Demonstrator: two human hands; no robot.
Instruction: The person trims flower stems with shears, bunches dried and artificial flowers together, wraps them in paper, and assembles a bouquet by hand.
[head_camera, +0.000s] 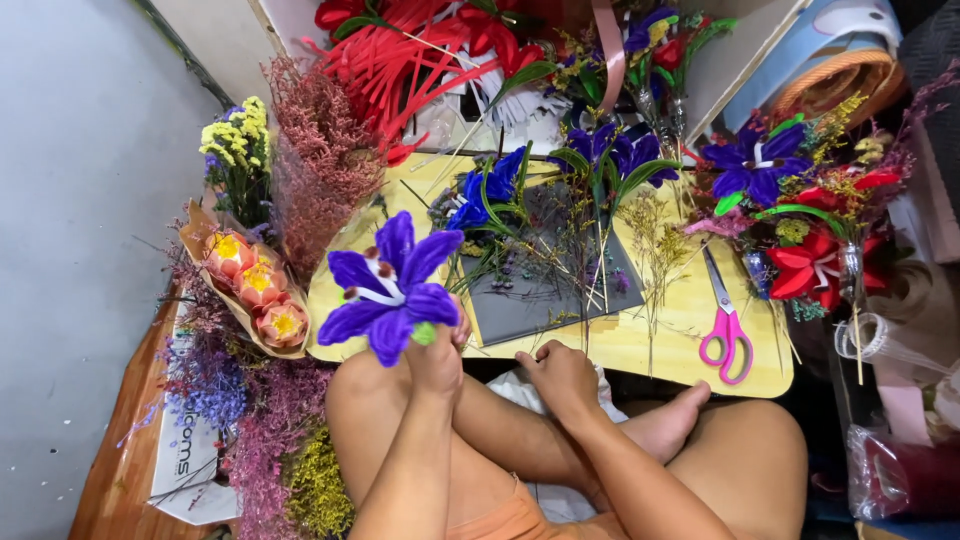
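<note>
My left hand (436, 357) is closed around the green stem base of a large purple artificial flower (391, 286) and holds it up over the left end of the low yellow table (640, 345). My right hand (560, 374) rests at the table's near edge, fingers curled, just below a grey mat (520, 300); whether it holds anything is unclear. Blue and purple flowers (500, 185) with green leaves and thin dried stems lie across the mat.
Pink-handled scissors (726, 322) lie on the table's right side. Red and purple flower bunches (800, 215) stand at the right. Dried pink, yellow and purple sprigs (300, 170) and a wrap of peach flowers (258, 285) crowd the left. Red strips (395, 60) lie behind.
</note>
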